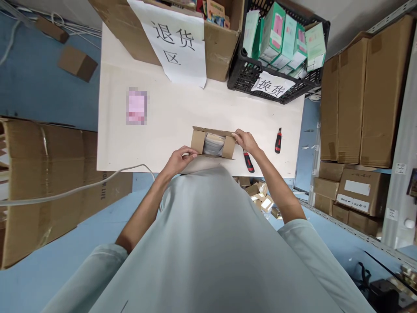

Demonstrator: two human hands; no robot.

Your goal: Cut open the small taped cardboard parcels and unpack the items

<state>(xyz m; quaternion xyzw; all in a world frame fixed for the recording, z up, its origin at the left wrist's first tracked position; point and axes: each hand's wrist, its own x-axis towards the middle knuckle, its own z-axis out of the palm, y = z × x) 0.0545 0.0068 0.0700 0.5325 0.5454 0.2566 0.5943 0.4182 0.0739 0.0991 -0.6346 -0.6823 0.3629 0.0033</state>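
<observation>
A small cardboard box (230,150) lies near the front edge of the white table, its flaps spread apart. Inside it sits a grey and pale item in what looks like clear wrapping (214,144); its kind cannot be made out. At the box's near left corner, my left hand (180,160) is closed, fingers pressed on the flap. My right hand (246,141) pinches the far right edge of the box between thumb and fingers. Just below the right wrist rests a red and black box cutter (248,162). Farther right lies a second box cutter (278,141).
A big carton (218,54) bearing a paper sign stands at the back of the table (169,113). Beside it, a black crate (239,80) holds green and white boxes. A blurred pink item (137,106) lies at left. Cartons (379,95) line the right shelf; a cable (81,189) crosses at left.
</observation>
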